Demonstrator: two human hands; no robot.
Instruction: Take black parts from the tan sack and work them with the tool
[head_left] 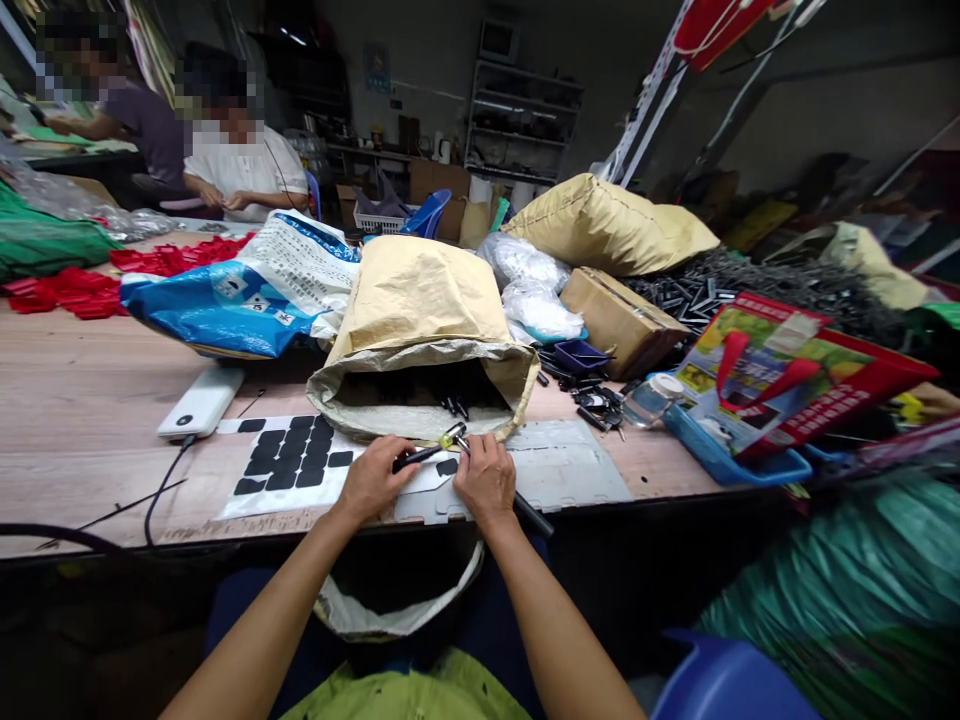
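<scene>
My left hand (373, 477) is closed around a slim black rod (420, 457), which points right above the table edge. In my right hand (486, 482) is a small hammer, its black handle (534, 515) sticking out below the palm. The yellow and silver hammer head (452, 435) is close to the end of the rod; I cannot tell if they touch. Just beyond both hands, an open tan woven sack (424, 300) lies with its mouth toward me, black pieces (455, 406) inside. Left of my hands is a white sheet with black rounded stickers (289, 455).
A white power bank (201, 402) with a cable lies at left, near a blue-white bag (247, 285). At right are a wooden box (622, 310), a clear jar (652, 400) and a blue tray (731, 465) holding a red bag. Another open sack (397, 620) is below the table edge. Two people sit across.
</scene>
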